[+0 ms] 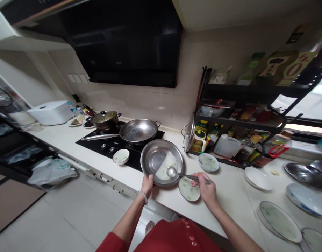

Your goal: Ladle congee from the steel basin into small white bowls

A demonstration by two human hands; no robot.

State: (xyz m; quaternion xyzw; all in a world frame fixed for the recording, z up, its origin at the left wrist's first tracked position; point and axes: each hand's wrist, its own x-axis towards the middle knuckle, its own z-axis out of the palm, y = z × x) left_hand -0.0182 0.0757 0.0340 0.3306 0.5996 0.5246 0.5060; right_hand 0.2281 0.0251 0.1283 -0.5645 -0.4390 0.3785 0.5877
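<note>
Tilting near the surface's (229, 199) front edge: metal basin (152, 157), rim gripped by left hand (147, 185), apparently pooling soup (164, 175) for the ladle (171, 171) gripped in right hand (206, 189). Filled bowl (189, 201) close beside, likely for short reach.

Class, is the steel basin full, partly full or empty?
Partly full: pale liquid pools in the steel basin, leaving bare metal beside it.

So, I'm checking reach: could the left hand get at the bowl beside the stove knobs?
Probably, but the left hand must first release the basin; the bowl is near, with nothing between.
</note>
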